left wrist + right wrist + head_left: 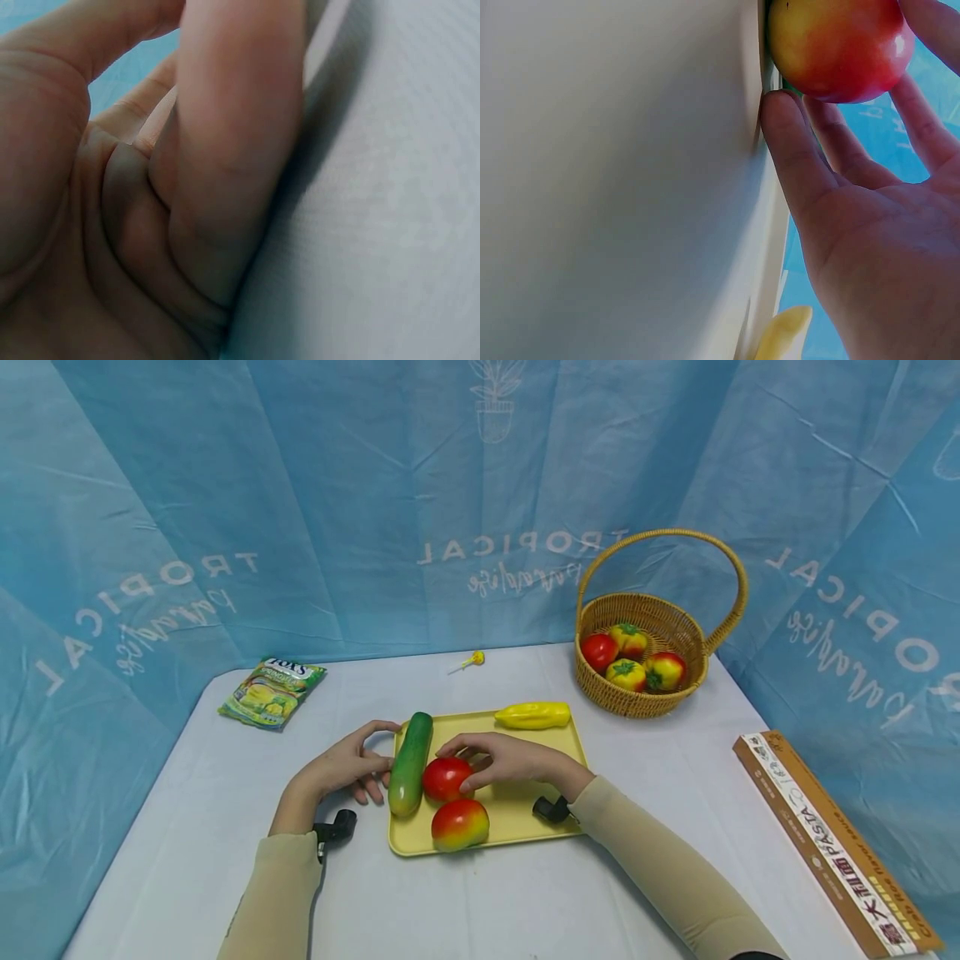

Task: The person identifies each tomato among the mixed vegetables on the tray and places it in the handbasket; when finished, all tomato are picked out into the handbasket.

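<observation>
A pale yellow tray (517, 810) lies on the table with a green cucumber (411, 764) along its left side. My right hand (517, 758) holds a round red fruit (442, 778) from the right, with the thumb in front and the fingers over the far side. A red-yellow fruit (460, 825) lies in front of that one, and a long yellow pepper (532, 716) lies at the tray's back right. My left hand (341, 768) is beside the tray's left edge, its fingers loosely bent near the cucumber. No object shows in its palm in the left wrist view.
A wicker basket (637, 703) with a tall handle holds several red and yellow fruits at the back right. A green snack packet (273, 692) lies at the back left. Near the back edge is a small yellow-headed item (477, 657). A long pasta box (832, 843) lies at the right.
</observation>
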Demonstrator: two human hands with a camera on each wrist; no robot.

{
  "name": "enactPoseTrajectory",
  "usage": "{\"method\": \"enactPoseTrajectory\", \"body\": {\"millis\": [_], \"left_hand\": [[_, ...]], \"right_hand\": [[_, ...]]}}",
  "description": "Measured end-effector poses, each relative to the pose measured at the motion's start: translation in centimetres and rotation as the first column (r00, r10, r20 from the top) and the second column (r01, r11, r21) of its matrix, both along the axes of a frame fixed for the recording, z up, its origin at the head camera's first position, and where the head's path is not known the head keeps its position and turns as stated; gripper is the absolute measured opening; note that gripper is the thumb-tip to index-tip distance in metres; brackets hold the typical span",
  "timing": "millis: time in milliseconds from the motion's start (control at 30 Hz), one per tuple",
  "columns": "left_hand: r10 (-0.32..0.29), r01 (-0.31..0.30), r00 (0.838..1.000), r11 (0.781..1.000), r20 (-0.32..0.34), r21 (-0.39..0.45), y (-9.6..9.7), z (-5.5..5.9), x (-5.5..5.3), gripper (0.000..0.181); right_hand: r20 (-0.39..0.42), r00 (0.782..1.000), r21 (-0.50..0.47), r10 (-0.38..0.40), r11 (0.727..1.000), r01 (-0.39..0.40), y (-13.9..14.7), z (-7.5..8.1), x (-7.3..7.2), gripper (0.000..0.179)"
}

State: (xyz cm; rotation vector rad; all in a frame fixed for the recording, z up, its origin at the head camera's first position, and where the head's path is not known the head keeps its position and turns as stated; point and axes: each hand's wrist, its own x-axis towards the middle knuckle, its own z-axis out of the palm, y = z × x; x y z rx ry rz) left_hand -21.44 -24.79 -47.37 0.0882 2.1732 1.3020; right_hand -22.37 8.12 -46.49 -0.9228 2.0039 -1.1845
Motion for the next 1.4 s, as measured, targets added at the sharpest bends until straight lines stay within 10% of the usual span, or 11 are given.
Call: {"method": "enactPoseTrajectory", "body": {"millis": [900,1400], "left_hand": [[0.0,0.0,1.0,1.0,-0.005,0.001,-0.1,0.0,0.1,0.068],[-0.003,0.003,1.0,1.0,-0.001,0.006,-0.1,-0.1,0.0,0.068]], "right_hand": [[-0.027,0.999,0.016,-0.017,1.0,0.017,0.1,0.1,-0.1,0.053],[-0.058,0.986,-0.101,-0.157,0.983,0.15,4.0,3.8,-2.1,0.054]]}}
